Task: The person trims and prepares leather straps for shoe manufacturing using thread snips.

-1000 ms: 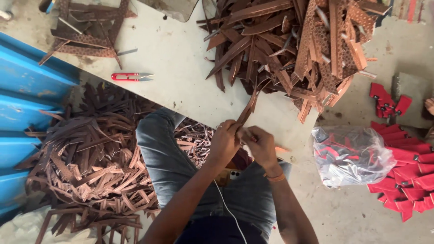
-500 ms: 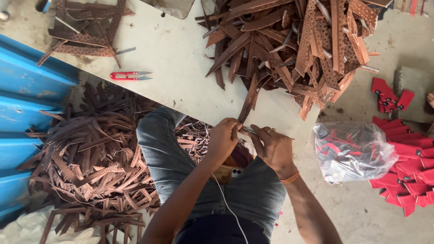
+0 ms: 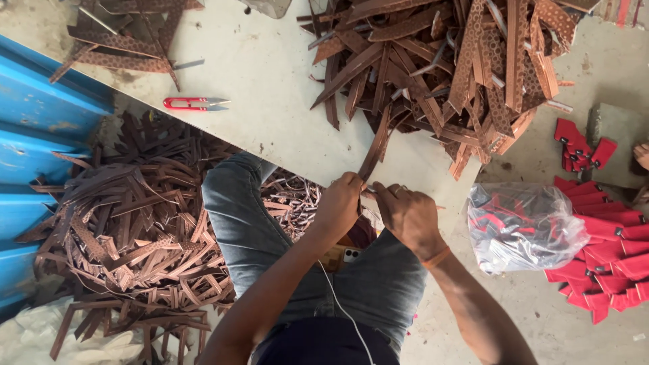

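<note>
Two hands, left hand (image 3: 341,203) and right hand (image 3: 405,213), both closed on one flat brown strip (image 3: 376,150) rising toward twelve o'clock into a heap of strips (image 3: 460,67); one red snips (image 3: 193,103) at ten o'clock.

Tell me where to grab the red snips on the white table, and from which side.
Take the red snips by the red handle end, coming from the left. They lie flat and alone on the table, their bare metal blades pointing right, so the handle is likely the safer, thicker part to pinch from above.
</note>
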